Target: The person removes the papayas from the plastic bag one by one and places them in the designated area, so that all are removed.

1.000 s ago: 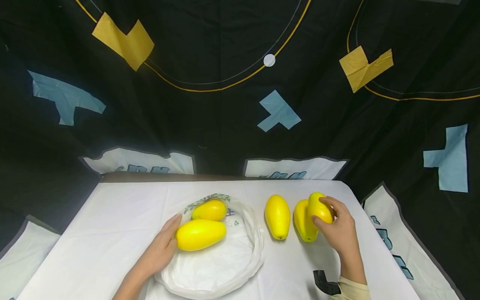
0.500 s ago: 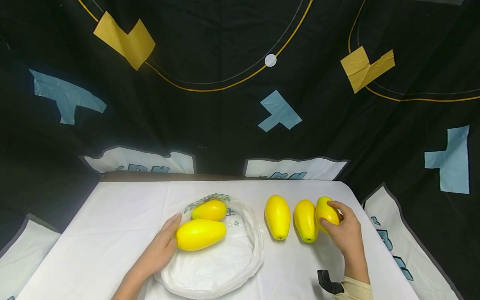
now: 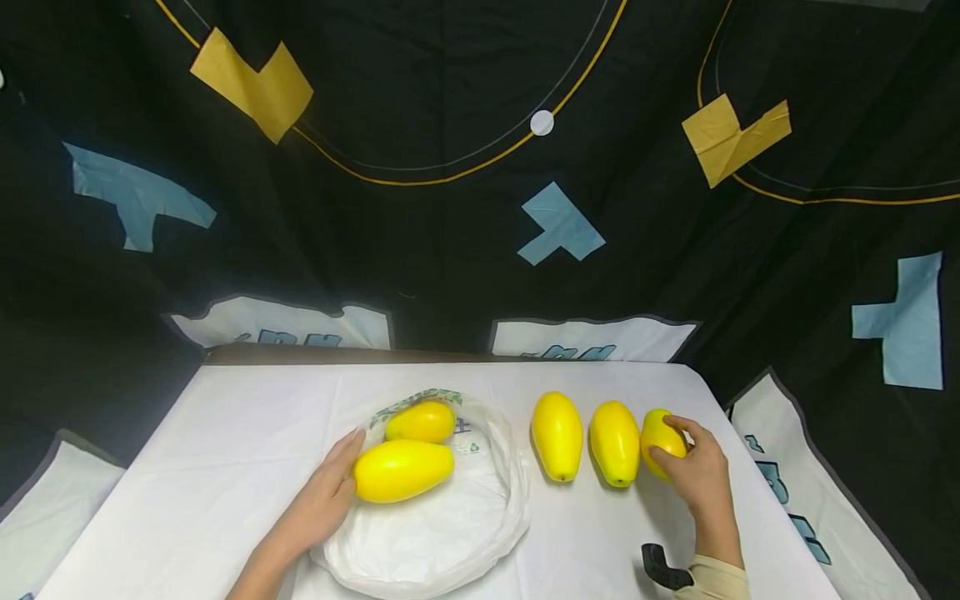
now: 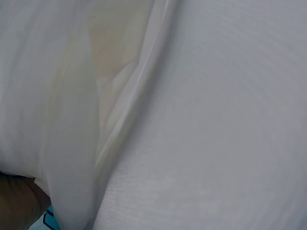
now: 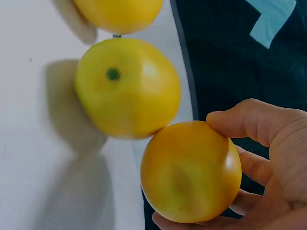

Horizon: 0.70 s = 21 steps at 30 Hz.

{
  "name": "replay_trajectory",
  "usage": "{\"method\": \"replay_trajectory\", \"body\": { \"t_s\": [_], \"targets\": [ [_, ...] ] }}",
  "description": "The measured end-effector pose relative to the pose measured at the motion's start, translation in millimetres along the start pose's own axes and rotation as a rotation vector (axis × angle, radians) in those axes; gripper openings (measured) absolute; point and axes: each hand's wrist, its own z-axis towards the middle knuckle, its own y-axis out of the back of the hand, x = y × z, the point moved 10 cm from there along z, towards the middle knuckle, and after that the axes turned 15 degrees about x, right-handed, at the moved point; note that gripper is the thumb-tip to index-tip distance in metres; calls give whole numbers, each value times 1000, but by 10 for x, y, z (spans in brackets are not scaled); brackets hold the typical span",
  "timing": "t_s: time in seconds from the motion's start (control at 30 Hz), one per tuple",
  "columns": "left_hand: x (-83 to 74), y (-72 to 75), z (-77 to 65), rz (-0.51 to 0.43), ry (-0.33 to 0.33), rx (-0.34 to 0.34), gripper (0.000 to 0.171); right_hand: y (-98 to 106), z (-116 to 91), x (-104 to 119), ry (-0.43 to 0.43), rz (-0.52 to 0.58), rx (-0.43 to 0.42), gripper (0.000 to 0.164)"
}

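A white plastic bag [image 3: 427,550] lies spread wide on the table with two yellow papayas inside: a smaller papaya [image 3: 422,422] at the back and a longer papaya [image 3: 403,472] in front. My left hand [image 3: 325,493] rests at the bag's left side beside the longer papaya, its visible fingers fairly straight. In the left wrist view, bag plastic [image 4: 72,110] hides most of that hand. My right hand [image 3: 701,471] grips another papaya [image 5: 192,172] between thumb and fingers. It meets the middle papaya [image 3: 615,443] in the right wrist view. A further papaya [image 3: 557,437] lies left of that one.
The table [image 3: 210,467] has a white cover, and its right edge runs close to my right hand. Black cloth [image 3: 420,250] with blue and yellow patches hangs behind. A black curved piece [image 3: 663,567] sits at my right wrist.
My right hand has carried its papaya to the right and lowered it, from in front of the middle papaya to that one's right side. My left hand has stayed put.
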Motion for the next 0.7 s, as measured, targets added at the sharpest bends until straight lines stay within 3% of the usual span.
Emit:
{"method": "replay_trajectory", "body": {
  "t_s": [0.43, 0.7],
  "targets": [
    [20, -8, 6, 3, 2, 2, 58, -95, 129, -332, -79, -39, 68, 65],
    [1, -6, 3, 1, 11, 7, 58, -149, 169, -406, -96, -43, 96, 67]
  ]
}}
